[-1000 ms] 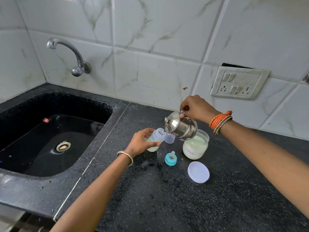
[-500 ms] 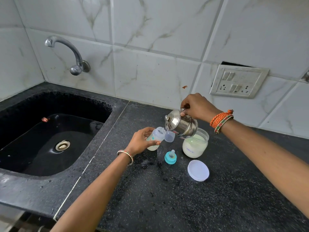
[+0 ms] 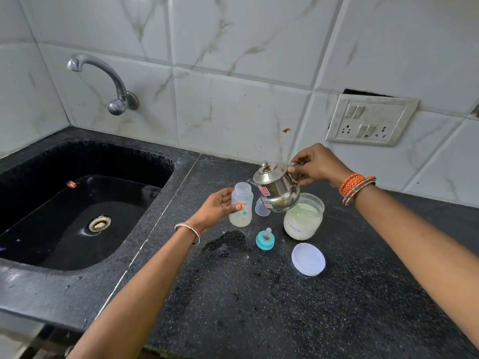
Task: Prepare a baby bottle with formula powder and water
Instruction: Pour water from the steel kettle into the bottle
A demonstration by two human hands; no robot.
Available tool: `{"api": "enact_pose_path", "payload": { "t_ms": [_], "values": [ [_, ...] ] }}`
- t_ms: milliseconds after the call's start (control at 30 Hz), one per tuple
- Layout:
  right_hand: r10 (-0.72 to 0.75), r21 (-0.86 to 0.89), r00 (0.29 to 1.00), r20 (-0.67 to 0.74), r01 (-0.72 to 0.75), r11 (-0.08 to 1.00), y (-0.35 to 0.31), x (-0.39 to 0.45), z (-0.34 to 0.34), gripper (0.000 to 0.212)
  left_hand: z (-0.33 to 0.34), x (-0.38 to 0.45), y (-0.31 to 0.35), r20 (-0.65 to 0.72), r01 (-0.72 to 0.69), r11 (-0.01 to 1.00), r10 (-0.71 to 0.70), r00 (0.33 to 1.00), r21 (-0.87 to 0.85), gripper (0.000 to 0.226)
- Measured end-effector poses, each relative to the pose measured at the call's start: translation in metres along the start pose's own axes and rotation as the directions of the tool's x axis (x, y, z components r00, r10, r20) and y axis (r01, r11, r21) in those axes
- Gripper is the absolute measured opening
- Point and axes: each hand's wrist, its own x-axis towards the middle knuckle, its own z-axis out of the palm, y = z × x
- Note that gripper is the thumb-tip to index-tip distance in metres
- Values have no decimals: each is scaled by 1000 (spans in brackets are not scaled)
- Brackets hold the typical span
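Observation:
My left hand (image 3: 216, 206) grips an uncapped clear baby bottle (image 3: 241, 206), upright on the black counter, with whitish contents at its bottom. My right hand (image 3: 317, 164) holds a small steel kettle (image 3: 276, 186) by its handle, nearly level, above the counter with its spout just right of the bottle's mouth. Behind the kettle stands an open jar of formula powder (image 3: 303, 218). The teal nipple cap (image 3: 265, 238) sits on the counter in front of the bottle. A clear bottle cover (image 3: 261, 207) stands between bottle and jar.
The jar's white lid (image 3: 308, 259) lies flat on the counter (image 3: 285, 307) toward me. A wet patch (image 3: 228, 240) spreads near the bottle. A deep black sink (image 3: 77, 203) with a wall tap (image 3: 103, 81) fills the left. A socket plate (image 3: 370, 120) is on the tiled wall.
The kettle has tipped back from its pouring tilt toward level and lifted off the bottle's mouth. The bottle has gone from leaning toward the spout to standing upright.

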Motion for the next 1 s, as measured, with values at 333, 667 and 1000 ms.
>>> {"api": "enact_pose_path", "payload": {
  "t_ms": [333,667,1000],
  "values": [
    [150,402,983,-103,-97,910,31,6,8,5,0,-3,-21,-38,31,999,-32,999,-35,45],
    [205,447,934,-294,-55,893,75,33,10,8,-5,14,-21,169,143,988,-152,974,63,60],
    [203,533,954,-221,-56,845,106,107,15,8,8,132,54,-44,124,991,-122,992,44,34]
  ]
}}
